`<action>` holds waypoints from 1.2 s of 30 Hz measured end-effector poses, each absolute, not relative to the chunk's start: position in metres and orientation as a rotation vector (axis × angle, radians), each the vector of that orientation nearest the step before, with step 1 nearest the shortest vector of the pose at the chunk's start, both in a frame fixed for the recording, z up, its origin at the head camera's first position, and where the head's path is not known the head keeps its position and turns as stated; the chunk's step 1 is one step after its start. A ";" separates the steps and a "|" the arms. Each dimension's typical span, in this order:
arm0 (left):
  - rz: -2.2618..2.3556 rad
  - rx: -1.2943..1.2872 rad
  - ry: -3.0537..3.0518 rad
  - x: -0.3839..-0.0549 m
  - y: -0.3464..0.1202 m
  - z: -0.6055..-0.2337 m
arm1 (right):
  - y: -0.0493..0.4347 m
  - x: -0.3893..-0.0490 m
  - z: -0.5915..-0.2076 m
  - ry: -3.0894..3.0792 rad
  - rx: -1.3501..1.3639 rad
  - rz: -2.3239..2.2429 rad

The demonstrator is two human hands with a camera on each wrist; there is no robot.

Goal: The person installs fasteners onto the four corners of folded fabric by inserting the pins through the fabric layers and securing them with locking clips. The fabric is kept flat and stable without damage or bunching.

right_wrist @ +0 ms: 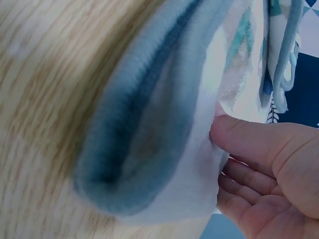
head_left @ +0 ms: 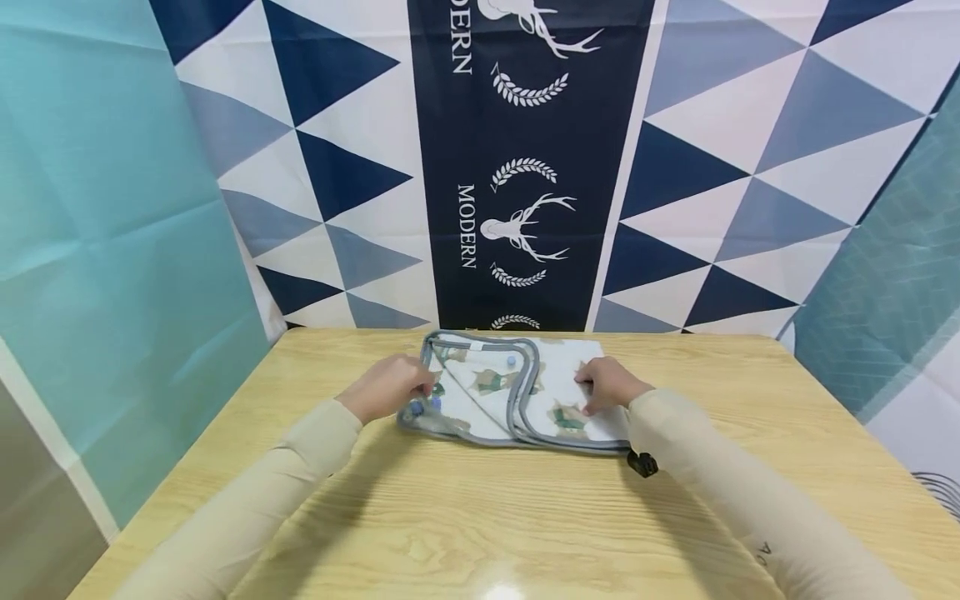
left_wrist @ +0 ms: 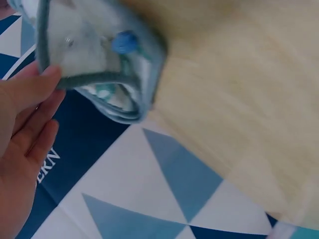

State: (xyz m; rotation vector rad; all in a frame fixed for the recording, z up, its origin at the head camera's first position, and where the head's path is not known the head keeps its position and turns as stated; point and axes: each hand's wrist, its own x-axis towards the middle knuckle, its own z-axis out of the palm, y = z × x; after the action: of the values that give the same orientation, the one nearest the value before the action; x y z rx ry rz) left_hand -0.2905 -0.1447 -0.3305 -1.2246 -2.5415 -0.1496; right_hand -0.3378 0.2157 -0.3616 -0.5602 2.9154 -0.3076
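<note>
A folded white cloth (head_left: 558,375) with grey-blue edging and a print of brown and green figures lies across the far part of the table. At its left end my left hand (head_left: 397,385) pinches the trimmed edge between thumb and fingers. The left wrist view shows this hand (left_wrist: 30,119) at a corner of the cloth (left_wrist: 82,45), near a round blue spot (left_wrist: 124,42). My right hand (head_left: 611,385) grips the right end. In the right wrist view, its thumb presses on the cloth (right_wrist: 189,184) with the fingers behind, beside a looped, edged fold.
The wooden table (head_left: 480,508) reaches a patterned curtain (head_left: 517,167) hanging directly behind its far edge. A teal panel (head_left: 127,208) stands on the left, and another teal surface (head_left: 885,267) on the right. A small black object (head_left: 642,463) shows below the right sleeve.
</note>
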 end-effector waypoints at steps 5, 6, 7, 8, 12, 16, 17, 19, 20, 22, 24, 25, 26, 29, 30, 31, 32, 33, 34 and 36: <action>-0.174 -1.248 -2.631 -0.279 -0.160 -0.339 | 0.217 -0.336 -0.359 2.912 -0.579 -0.326; -0.172 -1.242 -2.641 -0.277 -0.162 -0.341 | 0.217 -0.335 -0.358 2.910 -0.589 -0.328; -0.167 -1.245 -2.645 -0.278 -0.162 -0.343 | 0.218 -0.334 -0.357 2.911 -0.591 -0.332; -0.169 -1.239 -2.660 -0.278 -0.161 -0.344 | 0.219 -0.333 -0.357 2.911 -0.595 -0.333; -0.164 -1.219 -2.733 -0.283 -0.155 -0.347 | 0.220 -0.330 -0.355 2.927 -0.625 -0.316; -0.192 -1.174 -2.816 -0.293 -0.141 -0.343 | 0.221 -0.330 -0.355 2.936 -0.625 -0.290; -0.197 -1.162 -2.840 -0.295 -0.135 -0.341 | 0.221 -0.331 -0.356 2.934 -0.622 -0.286; -0.202 -1.137 -2.896 -0.300 -0.124 -0.336 | 0.220 -0.332 -0.357 2.932 -0.618 -0.291; -0.198 -1.130 -2.919 -0.303 -0.118 -0.333 | 0.219 -0.333 -0.358 2.930 -0.624 -0.294; -0.180 -1.124 -2.946 -0.309 -0.105 -0.329 | 0.218 -0.334 -0.359 2.932 -0.627 -0.308; -0.168 -1.106 -2.955 -0.317 -0.092 -0.326 | 0.218 -0.334 -0.359 2.935 -0.623 -0.320; -0.163 -1.099 -2.948 -0.321 -0.085 -0.325 | 0.218 -0.334 -0.359 2.937 -0.629 -0.314; -0.167 -1.088 -2.941 -0.325 -0.078 -0.324 | 0.218 -0.335 -0.360 2.935 -0.625 -0.321; -0.179 -1.027 -2.956 -0.337 -0.060 -0.324 | 0.217 -0.334 -0.360 2.924 -0.612 -0.324; -0.196 -1.004 -2.965 -0.340 -0.055 -0.325 | 0.216 -0.334 -0.359 2.920 -0.608 -0.327; -0.209 -0.980 -2.978 -0.344 -0.050 -0.325 | 0.216 -0.334 -0.359 2.919 -0.607 -0.326; -0.231 -0.954 -2.989 -0.347 -0.045 -0.326 | 0.215 -0.334 -0.359 2.919 -0.600 -0.330; -0.246 -0.931 -2.998 -0.350 -0.040 -0.327 | 0.215 -0.335 -0.358 2.923 -0.599 -0.327; -0.259 -0.913 -2.998 -0.353 -0.036 -0.328 | 0.215 -0.335 -0.358 2.927 -0.600 -0.325; -0.296 -0.865 -3.017 -0.359 -0.028 -0.331 | 0.215 -0.336 -0.358 2.935 -0.605 -0.322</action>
State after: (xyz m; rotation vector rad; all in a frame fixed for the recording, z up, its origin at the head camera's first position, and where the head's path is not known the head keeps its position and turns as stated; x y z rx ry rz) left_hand -0.3590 -0.0284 -0.3314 -0.8646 -3.0172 -0.2955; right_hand -0.3362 0.2149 -0.3584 -0.6050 2.9345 -0.3224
